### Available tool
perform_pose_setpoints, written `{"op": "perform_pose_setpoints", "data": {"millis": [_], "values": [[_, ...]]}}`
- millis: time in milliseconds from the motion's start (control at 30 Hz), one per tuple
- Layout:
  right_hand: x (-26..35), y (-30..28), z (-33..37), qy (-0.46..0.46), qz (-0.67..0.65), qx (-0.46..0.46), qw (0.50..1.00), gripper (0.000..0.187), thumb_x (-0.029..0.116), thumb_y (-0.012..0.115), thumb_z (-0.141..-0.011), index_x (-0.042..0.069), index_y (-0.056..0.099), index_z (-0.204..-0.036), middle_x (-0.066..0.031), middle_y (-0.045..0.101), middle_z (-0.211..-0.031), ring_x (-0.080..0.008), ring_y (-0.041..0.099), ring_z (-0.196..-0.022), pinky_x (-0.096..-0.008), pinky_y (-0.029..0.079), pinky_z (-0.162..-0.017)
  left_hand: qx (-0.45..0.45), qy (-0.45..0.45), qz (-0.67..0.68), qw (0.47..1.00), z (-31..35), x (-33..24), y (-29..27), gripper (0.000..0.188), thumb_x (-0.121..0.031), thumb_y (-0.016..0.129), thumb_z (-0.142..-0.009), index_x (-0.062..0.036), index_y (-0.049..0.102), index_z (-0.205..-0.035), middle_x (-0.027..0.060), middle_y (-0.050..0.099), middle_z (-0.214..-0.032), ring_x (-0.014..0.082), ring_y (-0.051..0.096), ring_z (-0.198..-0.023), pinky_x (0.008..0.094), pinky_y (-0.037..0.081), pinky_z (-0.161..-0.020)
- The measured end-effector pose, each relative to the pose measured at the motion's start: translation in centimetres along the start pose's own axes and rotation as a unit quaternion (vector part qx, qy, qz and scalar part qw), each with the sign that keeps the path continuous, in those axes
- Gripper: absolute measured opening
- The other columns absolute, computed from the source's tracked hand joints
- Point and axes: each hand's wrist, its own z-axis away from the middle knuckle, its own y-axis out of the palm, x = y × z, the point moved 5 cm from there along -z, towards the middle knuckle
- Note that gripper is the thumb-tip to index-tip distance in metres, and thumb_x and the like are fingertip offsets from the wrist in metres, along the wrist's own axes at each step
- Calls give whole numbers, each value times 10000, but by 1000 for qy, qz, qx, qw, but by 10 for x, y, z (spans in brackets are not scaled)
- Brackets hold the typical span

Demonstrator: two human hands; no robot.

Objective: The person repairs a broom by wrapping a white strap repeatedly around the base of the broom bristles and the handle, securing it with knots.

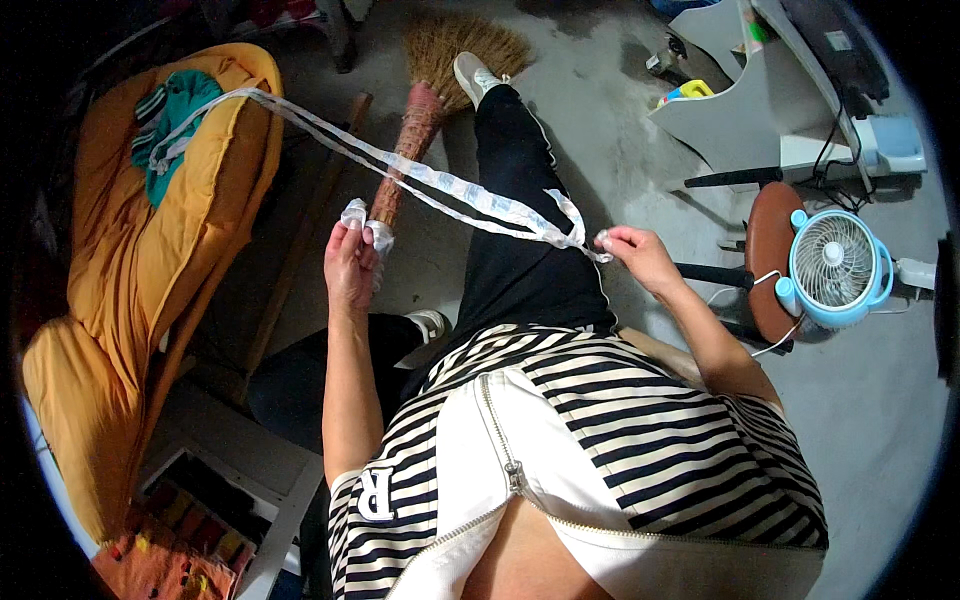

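A long white plastic-looking strip (460, 190) stretches in a doubled length from the teal cloth (180, 125) at the upper left to a bunched knot beside my right hand (638, 256). That hand is closed in a pinch on the strip's end, above my thigh. My left hand (350, 265) is also closed, with a crumpled white piece of strip poking out above its fingers. Right beside it is the straw broom's handle (400, 165), whose near end is wrapped in white. The broom's bristles (465, 55) fan out on the floor near my shoe.
An orange padded cover (190, 240) drapes over a seat on the left, under the teal cloth. At right, a blue fan (835, 262) sits on a brown round stool (775, 275), with cords around it. A grey desk unit (730, 90) stands beyond it.
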Motion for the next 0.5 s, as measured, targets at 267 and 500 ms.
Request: {"op": "perform_pose_setpoints", "data": {"millis": [267, 500], "values": [[38, 28, -34, -127, -84, -80, 985, 118, 105, 639, -757, 7, 607, -815, -20, 585, -862, -76, 521, -723, -226, 430, -666, 16, 9, -10, 1000, -2, -1, -3, 80, -174, 495, -882, -98, 505, -904, -36, 500, -656, 33, 340, -470, 171, 264, -430], [21, 34, -48, -98, -73, -78, 989, 116, 58, 639, -729, 30, 579, -825, -2, 578, -807, -71, 519, -694, -207, 419, -632, 29, 18, -17, 999, 2, -3, 7, 84, -177, 479, -888, -96, 502, -893, -38, 499, -660, 23, 325, -466, 169, 245, -430]]}}
